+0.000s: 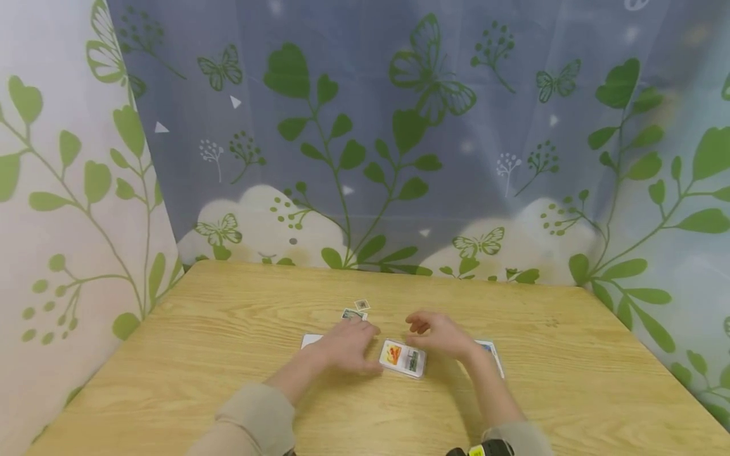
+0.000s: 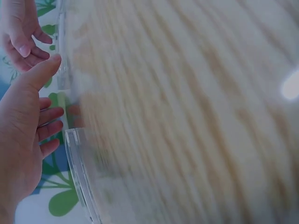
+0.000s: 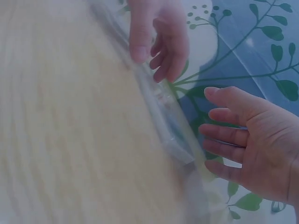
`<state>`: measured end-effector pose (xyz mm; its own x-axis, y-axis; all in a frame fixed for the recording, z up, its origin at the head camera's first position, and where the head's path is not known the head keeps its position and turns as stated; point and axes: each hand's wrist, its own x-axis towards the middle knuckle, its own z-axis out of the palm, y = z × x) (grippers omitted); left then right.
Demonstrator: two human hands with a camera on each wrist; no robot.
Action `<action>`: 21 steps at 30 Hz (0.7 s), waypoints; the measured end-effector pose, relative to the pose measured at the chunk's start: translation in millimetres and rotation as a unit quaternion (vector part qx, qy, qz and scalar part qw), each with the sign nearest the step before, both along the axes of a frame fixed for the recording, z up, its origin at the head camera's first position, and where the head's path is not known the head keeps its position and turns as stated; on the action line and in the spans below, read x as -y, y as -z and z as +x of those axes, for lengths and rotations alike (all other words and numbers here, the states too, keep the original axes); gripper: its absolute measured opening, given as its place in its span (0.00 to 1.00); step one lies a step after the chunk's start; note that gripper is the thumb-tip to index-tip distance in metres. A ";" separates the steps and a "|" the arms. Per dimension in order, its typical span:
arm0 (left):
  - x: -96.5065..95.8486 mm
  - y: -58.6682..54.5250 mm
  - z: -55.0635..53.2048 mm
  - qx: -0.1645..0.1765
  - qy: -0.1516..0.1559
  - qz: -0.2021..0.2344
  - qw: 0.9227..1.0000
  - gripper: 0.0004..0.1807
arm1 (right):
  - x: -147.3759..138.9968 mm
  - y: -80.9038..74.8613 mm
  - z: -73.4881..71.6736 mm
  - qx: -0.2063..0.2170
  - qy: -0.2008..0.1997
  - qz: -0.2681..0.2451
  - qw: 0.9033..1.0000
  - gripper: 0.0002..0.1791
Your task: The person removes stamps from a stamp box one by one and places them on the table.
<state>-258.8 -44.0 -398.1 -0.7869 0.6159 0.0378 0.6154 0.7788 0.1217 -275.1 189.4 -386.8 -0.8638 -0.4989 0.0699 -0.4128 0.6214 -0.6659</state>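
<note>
In the head view my left hand [image 1: 349, 345] is spread low over the table, just left of a flat clear case [image 1: 403, 358] with an orange picture and a dark green one inside. My right hand [image 1: 438, 334] hovers at the case's right end, fingers loosely bent. Neither hand grips anything. Just past the left fingertips lies a small stamp-like picture [image 1: 353, 313], and a smaller one [image 1: 362, 304] sits behind it. Both wrist views show relaxed fingers, on the left hand [image 2: 23, 126] and the right hand [image 3: 268, 140], apart from the clear case edges [image 2: 81, 172].
A white-edged flat piece [image 1: 310, 339] is partly hidden by the left hand. Another flat case with blue in it [image 1: 492, 354] lies partly behind the right forearm. The wood-grain table [image 1: 228, 392] ends against a leaf-patterned cloth [image 1: 365, 139] at the back and sides.
</note>
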 end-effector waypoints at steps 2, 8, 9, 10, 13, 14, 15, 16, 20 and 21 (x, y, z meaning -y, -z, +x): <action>-0.3 0.4 -0.9 -0.008 0.006 -0.012 1.000 0.41 | -0.4 2.9 0.8 0.001 -0.008 0.003 1.000 0.29; -1.9 3.2 -4.2 -0.037 0.018 -0.039 0.998 0.42 | -1.9 6.2 2.4 0.011 -0.022 -0.008 1.000 0.29; -2.3 3.9 -4.7 -0.041 0.021 -0.041 0.998 0.42 | -1.9 6.5 2.3 0.012 -0.024 -0.008 1.000 0.29; -2.8 4.7 -5.1 -0.044 0.023 -0.043 0.998 0.42 | -2.1 7.1 2.0 0.014 -0.026 -0.006 1.000 0.28; -4.4 7.1 -6.0 -0.049 0.032 -0.049 0.997 0.42 | -2.9 9.1 1.2 0.024 -0.033 0.002 0.999 0.29; -4.9 7.8 -6.4 -0.051 0.034 -0.050 0.997 0.42 | -2.8 9.5 1.2 0.029 -0.034 0.005 0.999 0.29; -5.4 7.6 -6.2 -0.050 0.034 -0.050 0.997 0.42 | -2.5 9.5 1.5 0.031 -0.037 0.008 0.999 0.30; -5.8 7.6 -6.3 -0.051 0.035 -0.052 0.997 0.42 | -2.0 9.4 1.9 0.033 -0.037 0.012 0.999 0.31; -7.6 5.5 -7.5 -0.057 0.037 -0.060 0.996 0.41 | 1.9 7.0 4.8 0.037 -0.031 0.028 0.998 0.34; -8.2 4.8 -7.9 -0.060 0.038 -0.062 0.996 0.40 | 2.9 6.8 4.9 0.033 -0.029 0.035 0.998 0.35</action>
<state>-266.6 -35.8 -402.9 -0.7317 0.6799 0.0488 0.6780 0.7333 -0.0498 -270.2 186.5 -393.6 -0.8349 -0.5499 -0.0221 -0.4064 0.6431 -0.6490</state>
